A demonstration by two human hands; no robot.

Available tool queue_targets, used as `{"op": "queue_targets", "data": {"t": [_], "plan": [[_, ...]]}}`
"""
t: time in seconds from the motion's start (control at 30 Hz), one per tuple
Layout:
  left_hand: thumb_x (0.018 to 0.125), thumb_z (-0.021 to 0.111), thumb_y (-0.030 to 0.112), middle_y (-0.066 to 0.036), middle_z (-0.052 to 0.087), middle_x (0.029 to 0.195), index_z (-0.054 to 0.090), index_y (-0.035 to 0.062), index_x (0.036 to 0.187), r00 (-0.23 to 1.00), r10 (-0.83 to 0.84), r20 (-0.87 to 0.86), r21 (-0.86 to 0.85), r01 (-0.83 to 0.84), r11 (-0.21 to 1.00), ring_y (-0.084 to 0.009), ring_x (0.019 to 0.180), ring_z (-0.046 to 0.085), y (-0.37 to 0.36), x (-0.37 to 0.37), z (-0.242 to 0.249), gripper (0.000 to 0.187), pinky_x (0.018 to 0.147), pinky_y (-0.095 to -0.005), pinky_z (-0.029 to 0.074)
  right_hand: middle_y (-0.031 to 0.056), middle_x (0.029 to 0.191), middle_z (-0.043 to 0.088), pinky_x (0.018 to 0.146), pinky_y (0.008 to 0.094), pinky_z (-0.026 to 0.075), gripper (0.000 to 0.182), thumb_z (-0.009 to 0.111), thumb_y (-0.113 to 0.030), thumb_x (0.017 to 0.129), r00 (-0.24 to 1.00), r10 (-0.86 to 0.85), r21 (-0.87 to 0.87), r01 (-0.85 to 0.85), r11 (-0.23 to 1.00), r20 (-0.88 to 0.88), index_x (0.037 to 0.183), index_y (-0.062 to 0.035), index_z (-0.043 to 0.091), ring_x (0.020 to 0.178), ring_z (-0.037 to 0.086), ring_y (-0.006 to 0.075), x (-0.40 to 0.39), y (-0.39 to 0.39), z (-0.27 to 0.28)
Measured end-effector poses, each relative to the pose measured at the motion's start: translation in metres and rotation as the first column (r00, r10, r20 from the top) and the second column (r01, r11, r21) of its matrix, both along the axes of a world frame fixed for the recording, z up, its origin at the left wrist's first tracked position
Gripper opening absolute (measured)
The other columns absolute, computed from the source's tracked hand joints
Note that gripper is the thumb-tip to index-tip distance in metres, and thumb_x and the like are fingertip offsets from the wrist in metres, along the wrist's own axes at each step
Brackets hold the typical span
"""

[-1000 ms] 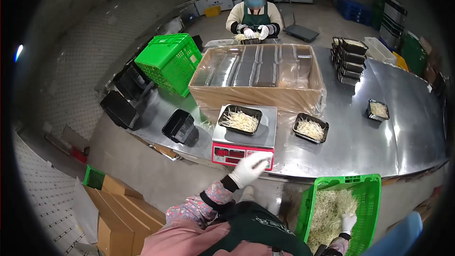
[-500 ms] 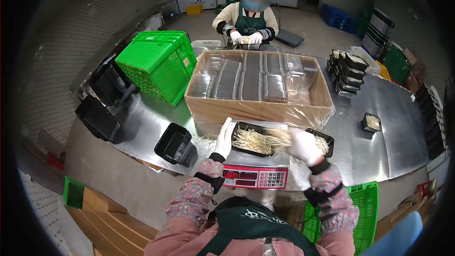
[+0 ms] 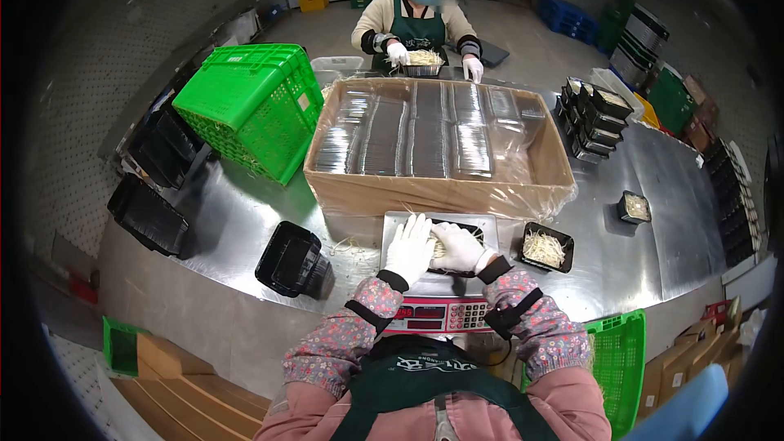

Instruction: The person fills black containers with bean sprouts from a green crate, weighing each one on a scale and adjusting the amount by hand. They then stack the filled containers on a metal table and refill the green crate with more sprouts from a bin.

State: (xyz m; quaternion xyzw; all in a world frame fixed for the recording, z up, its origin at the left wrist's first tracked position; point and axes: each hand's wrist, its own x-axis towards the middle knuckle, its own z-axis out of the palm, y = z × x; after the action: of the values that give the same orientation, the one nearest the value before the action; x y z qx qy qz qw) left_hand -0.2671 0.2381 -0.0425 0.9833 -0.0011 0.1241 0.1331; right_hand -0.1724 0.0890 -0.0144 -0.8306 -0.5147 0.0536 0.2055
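Note:
A black plastic tray (image 3: 453, 272) of pale bean sprouts (image 3: 438, 249) sits on the scale's metal plate (image 3: 394, 221), mostly covered by my gloved hands. My left hand (image 3: 409, 249) lies with straight fingers over the tray's left part. Beside it, my right hand (image 3: 460, 247) is curled over the sprouts, its fingertips partly hidden against them. The scale's red front panel (image 3: 437, 324) shows lit digits, partly covered by my left sleeve. Just right of the scale, another black tray (image 3: 569, 253) holds more sprouts. Stacked black trays (image 3: 286, 260) stand to the left.
Behind the scale stands a large carton (image 3: 437, 194) of clear plastic lids. A green crate (image 3: 245, 106) is at its left, filled packs (image 3: 594, 118) at its right. Across the table, a co-worker (image 3: 420, 24) handles a sprout tray. Another green crate (image 3: 616, 367) is low at my right.
My right hand has brought its clump of sprouts left into the tray on the scale. My left hand has moved onto that tray. The co-worker's one hand has left their tray.

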Motion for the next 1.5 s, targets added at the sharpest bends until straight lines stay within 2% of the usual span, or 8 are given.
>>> {"op": "queue_targets", "data": {"t": [0.23, 0.47, 0.57, 0.67, 0.77, 0.83, 1.07, 1.5], "plan": [[0.094, 0.051, 0.027, -0.017, 0.040, 0.148, 0.042, 0.0061, 0.142, 0.999, 0.032, 0.021, 0.011, -0.032, 0.999, -0.0335, 0.139, 0.032, -0.002, -0.001, -0.005, 0.053, 0.114, -0.0469, 0.024, 0.0202, 0.130, 0.053, 0.103, 0.0421, 0.039, 0.076, 0.077, -0.038, 0.071, 0.993, 0.065, 0.032, -0.062, 0.998, -0.101, 0.133, -0.0014, 0.051, 0.120, 0.050, 0.0359, 0.010, -0.044, 0.031], [0.096, 0.054, 0.018, -0.022, 0.042, 0.145, 0.039, -0.0014, 0.142, 0.959, 0.254, 0.127, -0.805, -0.050, 0.592, -0.0314, 0.138, 0.036, 0.028, -0.021, 0.045, 0.052, 0.113, -0.0363, 0.030, 0.0186, 0.132, 0.053, 0.108, 0.0396, 0.036, 0.070, 0.080, -0.027, 0.075, 0.969, -0.123, 0.221, 0.171, 0.960, -0.214, 0.134, -0.0048, 0.051, 0.126, 0.048, 0.0323, 0.034, -0.119, 0.067], [0.098, 0.051, 0.023, -0.026, 0.044, 0.140, 0.033, -0.0031, 0.144, 0.896, 0.359, 0.262, -0.627, -0.125, 0.769, -0.0351, 0.131, 0.043, 0.061, -0.009, 0.013, 0.056, 0.110, -0.0388, 0.034, 0.0219, 0.141, 0.044, 0.111, 0.0416, 0.034, 0.081, 0.081, -0.029, 0.073, 0.948, -0.206, 0.172, 0.252, 0.952, -0.243, 0.141, -0.0057, 0.044, 0.133, 0.041, 0.0356, 0.038, -0.130, 0.067], [0.094, 0.054, 0.030, -0.028, 0.045, 0.138, 0.036, -0.0062, 0.140, 0.928, 0.371, -0.045, -0.530, -0.337, 0.778, -0.0417, 0.127, 0.044, 0.042, 0.011, 0.046, 0.061, 0.108, -0.0401, 0.036, 0.0273, 0.147, 0.034, 0.111, 0.0429, 0.034, 0.095, 0.084, -0.034, 0.067, 0.977, -0.172, 0.098, 0.184, 0.978, -0.124, 0.144, -0.0045, 0.037, 0.135, 0.038, 0.0409, 0.029, -0.106, 0.068], [0.096, 0.052, 0.037, -0.026, 0.043, 0.142, 0.038, -0.0027, 0.142, 1.000, 0.008, -0.017, -0.127, -0.010, 0.992, -0.0403, 0.134, 0.038, 0.005, 0.017, 0.030, 0.062, 0.111, -0.0493, 0.028, 0.0311, 0.149, 0.029, 0.108, 0.0437, 0.038, 0.110, 0.088, -0.037, 0.057, 0.989, -0.147, -0.159, 0.148, 0.976, 0.014, 0.146, -0.0048, 0.033, 0.133, 0.039, 0.0449, 0.017, -0.074, 0.066], [0.095, 0.052, 0.034, -0.024, 0.050, 0.134, 0.046, -0.0017, 0.135, 0.968, -0.245, 0.047, -0.051, 0.247, 0.968, -0.0391, 0.126, 0.045, -0.016, 0.012, 0.020, 0.054, 0.108, -0.0496, 0.031, 0.0297, 0.134, 0.049, 0.098, 0.0436, 0.046, 0.090, 0.086, -0.034, 0.058, 0.989, -0.076, -0.218, 0.102, 0.971, 0.127, 0.135, -0.0038, 0.049, 0.123, 0.051, 0.0395, 0.027, -0.073, 0.038], [0.093, 0.053, 0.031, -0.022, 0.055, 0.127, 0.049, -0.0010, 0.131, 0.987, -0.150, -0.060, -0.163, 0.139, 0.977, -0.0369, 0.118, 0.050, -0.026, 0.017, 0.011, 0.050, 0.103, -0.0467, 0.037, 0.0153, 0.067, 0.065, 0.062, 0.0421, 0.054, 0.008, 0.064, -0.014, 0.072, 0.940, -0.120, -0.052, 0.144, 0.988, 0.318, 0.069, -0.0067, 0.067, 0.066, 0.067, 0.0334, 0.032, -0.067, -0.011], [0.090, 0.059, 0.038, -0.017, 0.055, 0.128, 0.049, 0.0020, 0.133, 0.994, -0.082, 0.076, -0.213, 0.096, 0.972, -0.0326, 0.117, 0.051, -0.033, 0.003, 0.016, 0.057, 0.101, -0.0457, 0.039, 0.0144, 0.066, 0.065, 0.060, 0.0320, 0.049, 0.018, 0.071, -0.017, 0.082, 0.907, -0.295, 0.081, 0.332, 0.940, -0.302, 0.087, 0.0008, 0.072, 0.058, 0.063, 0.0201, 0.040, -0.111, 0.151]]}}
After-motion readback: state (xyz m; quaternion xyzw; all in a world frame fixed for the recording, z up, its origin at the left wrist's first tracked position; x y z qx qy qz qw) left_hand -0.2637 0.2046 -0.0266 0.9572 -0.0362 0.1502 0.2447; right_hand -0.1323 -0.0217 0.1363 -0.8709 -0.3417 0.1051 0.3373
